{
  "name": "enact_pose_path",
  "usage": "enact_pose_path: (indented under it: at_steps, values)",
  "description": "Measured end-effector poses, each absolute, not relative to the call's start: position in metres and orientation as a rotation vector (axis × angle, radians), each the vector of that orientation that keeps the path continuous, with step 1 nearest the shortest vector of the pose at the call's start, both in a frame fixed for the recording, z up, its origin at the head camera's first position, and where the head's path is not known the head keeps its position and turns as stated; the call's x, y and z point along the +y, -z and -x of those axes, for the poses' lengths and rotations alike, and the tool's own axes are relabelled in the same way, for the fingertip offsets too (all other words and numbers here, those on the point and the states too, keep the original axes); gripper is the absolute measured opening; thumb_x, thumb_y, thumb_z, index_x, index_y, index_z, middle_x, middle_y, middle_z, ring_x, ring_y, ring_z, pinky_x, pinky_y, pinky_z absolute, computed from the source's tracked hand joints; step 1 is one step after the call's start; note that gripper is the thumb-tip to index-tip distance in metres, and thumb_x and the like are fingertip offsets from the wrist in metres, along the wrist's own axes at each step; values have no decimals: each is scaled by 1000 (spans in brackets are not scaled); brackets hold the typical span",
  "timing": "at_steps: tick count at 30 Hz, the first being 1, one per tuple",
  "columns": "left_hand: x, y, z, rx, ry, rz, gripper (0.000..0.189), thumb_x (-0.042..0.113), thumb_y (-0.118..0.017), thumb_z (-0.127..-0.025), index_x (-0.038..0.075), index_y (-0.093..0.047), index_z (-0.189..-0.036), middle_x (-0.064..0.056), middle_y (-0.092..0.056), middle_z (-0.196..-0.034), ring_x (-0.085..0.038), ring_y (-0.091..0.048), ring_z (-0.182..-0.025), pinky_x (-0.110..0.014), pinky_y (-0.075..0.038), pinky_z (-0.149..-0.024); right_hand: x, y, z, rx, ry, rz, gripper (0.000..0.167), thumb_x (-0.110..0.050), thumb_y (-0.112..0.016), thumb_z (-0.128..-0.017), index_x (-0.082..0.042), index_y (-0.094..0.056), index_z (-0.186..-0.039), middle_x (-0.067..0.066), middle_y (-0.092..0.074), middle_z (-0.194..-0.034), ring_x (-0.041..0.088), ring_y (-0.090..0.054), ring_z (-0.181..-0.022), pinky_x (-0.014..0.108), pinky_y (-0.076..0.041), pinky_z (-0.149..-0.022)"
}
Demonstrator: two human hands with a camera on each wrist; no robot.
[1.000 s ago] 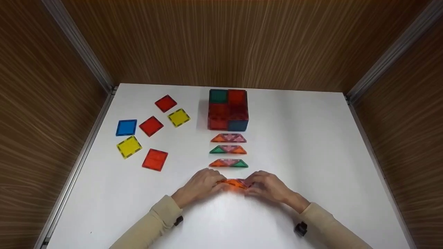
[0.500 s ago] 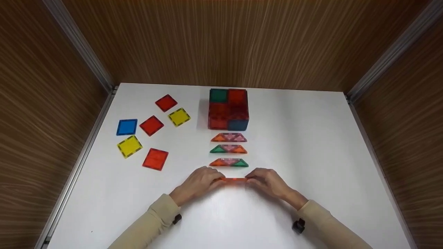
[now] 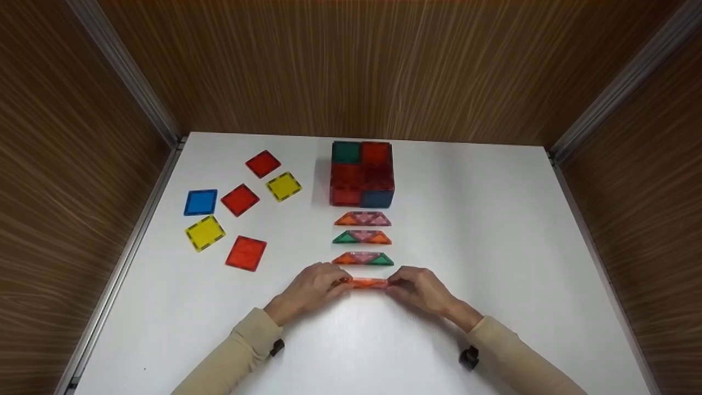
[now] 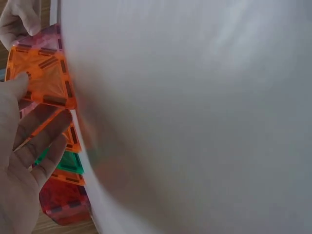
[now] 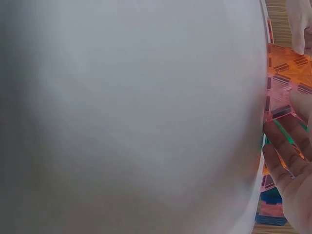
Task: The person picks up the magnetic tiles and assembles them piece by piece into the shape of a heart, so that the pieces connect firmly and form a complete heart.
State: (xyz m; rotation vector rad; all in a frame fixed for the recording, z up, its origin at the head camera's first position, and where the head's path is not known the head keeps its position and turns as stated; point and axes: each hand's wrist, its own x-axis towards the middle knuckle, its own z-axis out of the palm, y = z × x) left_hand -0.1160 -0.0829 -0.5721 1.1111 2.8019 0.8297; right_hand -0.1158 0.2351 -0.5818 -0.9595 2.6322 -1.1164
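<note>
Both hands pinch the ends of a trapezoid strip of magnetic tiles (image 3: 368, 283), made of orange and pink triangles. My left hand (image 3: 311, 289) grips its left end, where the left wrist view shows orange triangles (image 4: 44, 80) under the thumb. At the other end, the thumb and fingers of my right hand (image 3: 426, 292) pinch the pink triangle (image 5: 280, 95). The strip stands roughly upright near the white table, its ends partly hidden by fingers. Just beyond it stands a similar orange, pink and green strip (image 3: 362, 258).
Two more trapezoid strips, one green, pink and orange (image 3: 362, 237) and one orange and pink (image 3: 363, 219), line up behind. A box of square magnetic tiles (image 3: 362, 174) stands at the back. Several loose squares, including a red tile (image 3: 245, 253) and a blue tile (image 3: 201, 202), lie at left.
The held strip has turned from showing its face at a slant to nearly edge-on, then slightly face-on again. Both hands have shifted a little left and away from the body.
</note>
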Motion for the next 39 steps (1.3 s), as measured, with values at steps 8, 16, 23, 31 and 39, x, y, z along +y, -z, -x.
enact_pose_path:
  at_steps: [8, 16, 23, 31, 39]
  values:
    - [-133, 561, 128, 2923, -787, -986, 26, 29, -74, -100, 11, -76, -118, -4, -79, -107, -19, -71, -95, -35, -62, -87, 235, 582, 116, 2623, 1113, 918, 17, -18, -77, -97, -15, -78, -114, -1, -80, -108, 13, -76, -100, 35, -63, -91]
    - [-207, 560, 150, 3061, -664, -739, 41, 33, -78, -96, 9, -71, -128, -12, -70, -125, -31, -64, -117, -51, -55, -109, 235, 581, 116, 2616, 1111, 914, 17, -17, -77, -97, -16, -78, -114, -1, -80, -109, 14, -76, -101, 34, -63, -92]
    - [-244, 569, 151, 2974, -537, -471, 68, 44, -75, -95, 10, -55, -150, -20, -53, -152, -39, -50, -139, -60, -42, -121, 235, 580, 115, 2610, 1114, 915, 18, -17, -77, -97, -15, -77, -115, -2, -80, -109, 11, -75, -101, 33, -63, -91]
    - [-258, 571, 142, 2903, -446, -454, 76, 42, -77, -91, 10, -51, -155, -20, -51, -154, -41, -47, -139, -62, -45, -117, 235, 582, 115, 2650, 1113, 981, 15, -18, -77, -97, -16, -78, -112, -2, -80, -106, 12, -76, -98, 33, -63, -87]
    - [-252, 559, 139, 2840, -408, -444, 76, 39, -82, -87, 12, -54, -153, -20, -57, -147, -43, -49, -136, -63, -47, -114, 234, 583, 116, 2655, 1106, 982, 16, -16, -77, -97, -15, -78, -113, -2, -80, -107, 11, -75, -99, 33, -63, -89]
